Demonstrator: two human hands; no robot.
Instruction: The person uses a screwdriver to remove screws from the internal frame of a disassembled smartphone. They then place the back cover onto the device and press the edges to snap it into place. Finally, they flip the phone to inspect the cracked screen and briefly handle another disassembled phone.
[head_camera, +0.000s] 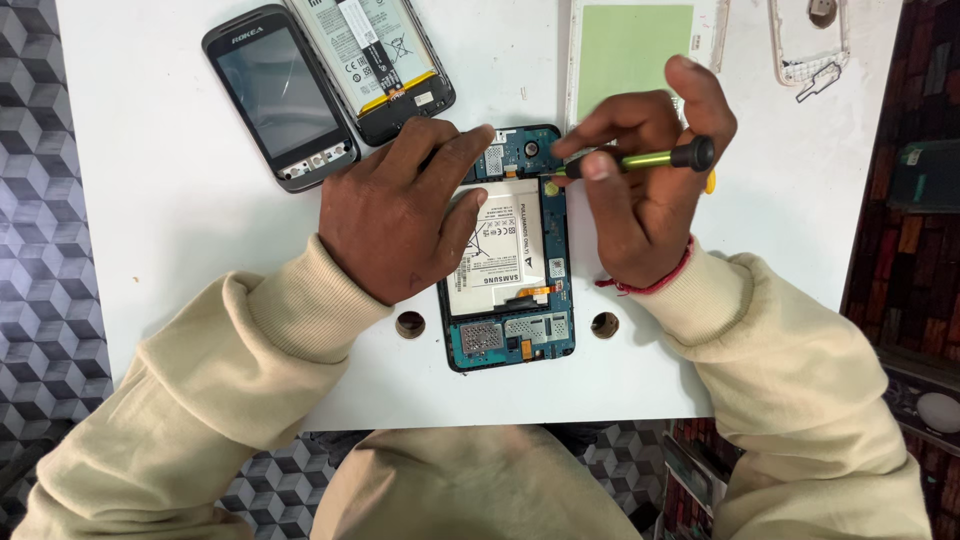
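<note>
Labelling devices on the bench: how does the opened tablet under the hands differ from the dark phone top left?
The opened tablet lies back-off, white battery and blue boards exposed; the dark phone lies screen up. The tablet is larger. The left hand presses the tablet; the phone lies untouched. Both lie flat on the white table.

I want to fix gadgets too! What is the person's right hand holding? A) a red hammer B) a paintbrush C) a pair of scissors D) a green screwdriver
D: the right hand grips a thin green screwdriver with a black end cap, its tip down on the top edge of the opened device.
</note>
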